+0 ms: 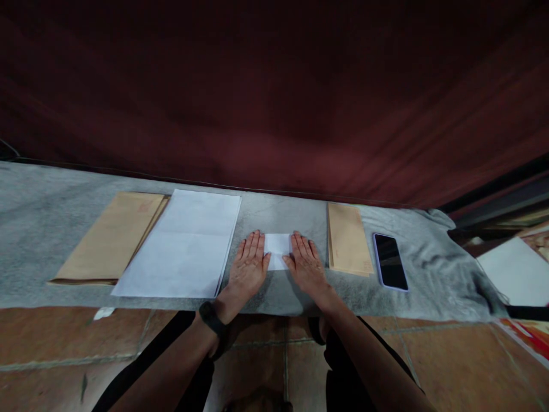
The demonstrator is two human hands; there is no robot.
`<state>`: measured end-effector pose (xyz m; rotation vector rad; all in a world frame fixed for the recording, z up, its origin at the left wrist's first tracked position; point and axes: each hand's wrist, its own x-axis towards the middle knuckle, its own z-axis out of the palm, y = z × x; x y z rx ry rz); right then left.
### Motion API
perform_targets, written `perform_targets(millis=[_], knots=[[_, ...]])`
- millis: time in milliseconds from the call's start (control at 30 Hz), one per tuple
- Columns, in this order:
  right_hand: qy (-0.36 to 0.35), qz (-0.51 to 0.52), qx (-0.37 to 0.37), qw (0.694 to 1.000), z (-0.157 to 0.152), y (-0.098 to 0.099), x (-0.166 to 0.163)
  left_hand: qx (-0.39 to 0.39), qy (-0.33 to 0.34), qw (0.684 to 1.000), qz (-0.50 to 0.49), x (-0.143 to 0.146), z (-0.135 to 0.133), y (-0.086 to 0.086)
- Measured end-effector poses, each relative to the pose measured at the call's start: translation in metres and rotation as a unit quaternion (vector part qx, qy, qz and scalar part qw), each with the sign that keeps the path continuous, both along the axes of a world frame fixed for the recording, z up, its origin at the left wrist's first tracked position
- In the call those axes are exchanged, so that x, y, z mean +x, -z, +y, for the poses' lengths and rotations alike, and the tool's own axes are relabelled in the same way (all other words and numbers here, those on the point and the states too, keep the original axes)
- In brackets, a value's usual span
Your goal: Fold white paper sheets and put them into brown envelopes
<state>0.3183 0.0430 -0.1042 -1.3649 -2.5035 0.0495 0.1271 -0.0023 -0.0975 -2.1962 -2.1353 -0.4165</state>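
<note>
A small folded white paper [277, 250] lies on the grey cloth [43, 229] in the middle. My left hand [249, 264] lies flat on its left edge, fingers stretched out and together. My right hand [305, 260] lies flat on its right edge in the same way. Both palms press down, and nothing is gripped. A black band is on my left wrist.
A stack of white sheets [184, 243] lies left of my hands, with brown envelopes [112, 237] further left. More brown envelopes [348, 237] and a dark phone [389, 261] lie to the right. A dark red curtain hangs behind. Tiled floor is below.
</note>
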Motion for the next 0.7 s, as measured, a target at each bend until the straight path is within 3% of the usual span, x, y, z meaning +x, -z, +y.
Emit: perform_targets(millis=[700], knots=[[0.016, 0.006, -0.005, 1.0, -0.003, -0.004, 0.014, 0.006, -0.005, 1.0, -0.025, -0.005, -0.005, -0.002]])
